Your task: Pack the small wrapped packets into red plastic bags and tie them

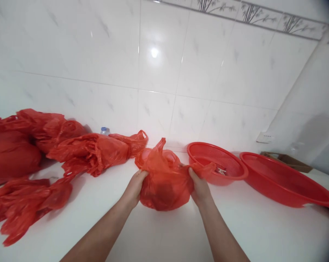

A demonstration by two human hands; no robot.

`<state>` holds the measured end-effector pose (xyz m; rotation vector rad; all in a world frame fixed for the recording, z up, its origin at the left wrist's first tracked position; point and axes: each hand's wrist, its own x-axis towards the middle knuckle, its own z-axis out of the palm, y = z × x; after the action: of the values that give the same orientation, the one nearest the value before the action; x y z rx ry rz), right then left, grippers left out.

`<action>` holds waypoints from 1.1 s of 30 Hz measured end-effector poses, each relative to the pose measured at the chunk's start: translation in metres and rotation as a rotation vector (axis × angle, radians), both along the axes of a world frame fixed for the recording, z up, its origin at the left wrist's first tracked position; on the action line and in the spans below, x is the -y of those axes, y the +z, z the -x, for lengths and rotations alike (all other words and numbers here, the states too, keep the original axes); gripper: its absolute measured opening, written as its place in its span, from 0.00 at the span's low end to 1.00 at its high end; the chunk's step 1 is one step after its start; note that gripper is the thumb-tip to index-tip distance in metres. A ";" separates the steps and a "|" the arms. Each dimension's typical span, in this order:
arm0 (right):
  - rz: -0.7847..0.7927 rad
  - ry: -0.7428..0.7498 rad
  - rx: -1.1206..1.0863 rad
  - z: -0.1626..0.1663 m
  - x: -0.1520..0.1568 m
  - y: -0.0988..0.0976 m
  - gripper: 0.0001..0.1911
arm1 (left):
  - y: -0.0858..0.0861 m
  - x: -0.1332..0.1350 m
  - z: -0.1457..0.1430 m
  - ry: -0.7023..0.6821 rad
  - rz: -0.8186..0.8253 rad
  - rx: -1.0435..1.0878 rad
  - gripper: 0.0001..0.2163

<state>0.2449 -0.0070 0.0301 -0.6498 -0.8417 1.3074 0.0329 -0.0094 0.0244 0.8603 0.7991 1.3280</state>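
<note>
A red plastic bag (pixel 165 182) is held in front of me over the white tabletop, with something dark showing faintly through its lower part. My left hand (pixel 134 189) is closed on the bag's left side, thumb on top. On the other side my right hand (pixel 199 185) pinches the bag near its upper right edge, where a handle flap stretches toward the basket. One twisted handle sticks up at the bag's middle. Fingers behind the bag are hidden.
Several red plastic bags (pixel 96 151) lie along the left. To the right stand a red mesh basket (pixel 217 178) with small items inside and a large red basin (pixel 284 189). A cardboard box (pixel 295 163), a blue-capped bottle (pixel 104 130) and a wall socket (pixel 264 137) are farther back.
</note>
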 end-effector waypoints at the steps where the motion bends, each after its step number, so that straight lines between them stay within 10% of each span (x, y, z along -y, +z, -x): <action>1: -0.024 0.044 -0.047 0.005 -0.006 -0.002 0.14 | -0.004 -0.002 0.001 -0.030 0.023 0.029 0.10; 8: -0.018 0.109 -0.091 0.036 -0.032 -0.020 0.11 | -0.023 -0.018 0.001 -0.082 0.094 0.233 0.17; 14: 0.070 0.227 -0.012 0.052 -0.034 -0.042 0.32 | -0.057 -0.040 -0.007 -0.002 0.077 0.403 0.16; 20: 0.213 0.174 -0.030 0.047 -0.051 -0.059 0.17 | -0.069 -0.053 -0.006 0.032 0.104 0.406 0.19; 25: 0.182 0.201 0.163 0.047 -0.049 -0.057 0.28 | -0.065 -0.051 -0.011 0.016 0.043 0.304 0.16; 33: 0.075 0.270 0.391 0.052 -0.041 -0.055 0.15 | -0.076 -0.044 -0.023 0.040 -0.092 -0.179 0.13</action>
<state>0.1926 0.0345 -0.0248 -0.8911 -1.2357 1.4831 0.0561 0.0341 -0.0514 1.0522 0.9036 1.3446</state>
